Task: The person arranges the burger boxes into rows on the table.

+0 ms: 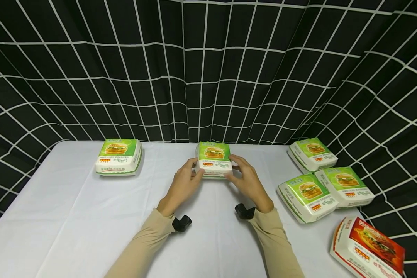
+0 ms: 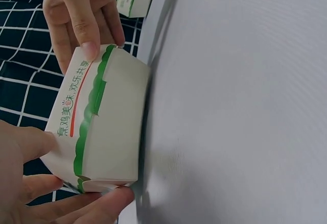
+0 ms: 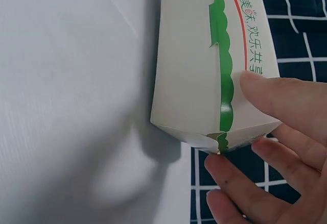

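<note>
A green-and-white burger box (image 1: 213, 152) sits at the far middle of the white table, held between both hands. My left hand (image 1: 184, 183) grips its left side, with the thumb on the front face and the fingers around the corner. On the opposite side, my right hand (image 1: 248, 181) grips it the same way. In the left wrist view, the burger box (image 2: 120, 117) shows its white front and scalloped green lid edge, lid closed. The right wrist view has the right hand (image 3: 286, 147) with its thumb on the printed lid flap and fingertips at the lower corner.
Another green burger box (image 1: 118, 154) stands at the far left. Three more green boxes cluster on the right, the nearest one (image 1: 307, 195) touching its neighbour. A red burger box (image 1: 370, 247) lies at the near right. Behind the table (image 1: 80, 216) hangs a black gridded curtain (image 1: 194, 65).
</note>
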Available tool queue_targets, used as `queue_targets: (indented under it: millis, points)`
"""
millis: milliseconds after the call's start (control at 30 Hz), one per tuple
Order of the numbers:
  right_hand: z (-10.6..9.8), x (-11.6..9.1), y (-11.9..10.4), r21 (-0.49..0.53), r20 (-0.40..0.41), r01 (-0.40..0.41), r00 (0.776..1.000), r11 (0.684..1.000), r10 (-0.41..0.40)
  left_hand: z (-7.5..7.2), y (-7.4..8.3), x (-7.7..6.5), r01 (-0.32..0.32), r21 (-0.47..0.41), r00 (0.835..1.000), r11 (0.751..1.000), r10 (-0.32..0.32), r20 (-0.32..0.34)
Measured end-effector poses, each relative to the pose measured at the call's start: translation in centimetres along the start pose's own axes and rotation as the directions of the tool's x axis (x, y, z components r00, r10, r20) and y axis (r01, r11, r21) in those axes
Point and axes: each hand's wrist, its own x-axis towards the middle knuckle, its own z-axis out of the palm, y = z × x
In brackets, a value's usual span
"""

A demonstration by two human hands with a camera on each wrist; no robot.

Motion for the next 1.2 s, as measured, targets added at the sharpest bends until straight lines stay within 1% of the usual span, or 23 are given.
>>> queue_targets:
  millis: [200,367,667,800,933,1033,1200]
  points:
    - [0.9,0.0,-0.3,0.007,-0.002,0.028,1.0,1.0,-0.028,-0.8,-0.5,-0.5,0.036,0.017,0.999,0.999,-0.036,0.007]
    - [1.6,0.1,-0.5,0.015,-0.008,0.049,0.999,0.999,-0.049,-1.6,-0.9,-0.7,0.056,0.021,0.998,0.998,-0.056,-0.001]
    - [2.8,0.0,-0.8,0.09,-0.039,0.015,0.999,0.996,-0.012,-2.8,-1.4,-0.8,0.102,0.015,0.995,0.995,-0.102,0.012]
    - [3.2,0.0,-0.9,0.091,-0.032,0.006,0.999,0.996,-0.004,-3.3,-1.5,-0.9,0.119,0.028,0.993,0.992,-0.12,0.02]
    - [3.6,0.0,-1.1,0.086,-0.021,-0.002,1.0,0.996,0.004,-3.8,-1.5,-0.9,0.124,0.044,0.992,0.991,-0.126,0.03]
    - [3.9,0.0,-1.3,0.089,-0.001,-0.008,1.0,0.996,0.008,-4.3,-1.7,-0.8,0.127,0.054,0.991,0.99,-0.13,0.045]
    - [4.4,0.0,-1.5,0.101,0.031,0.003,0.999,0.995,-0.006,-5.4,-2.2,-0.8,0.137,0.083,0.984,0.987,-0.146,0.104]
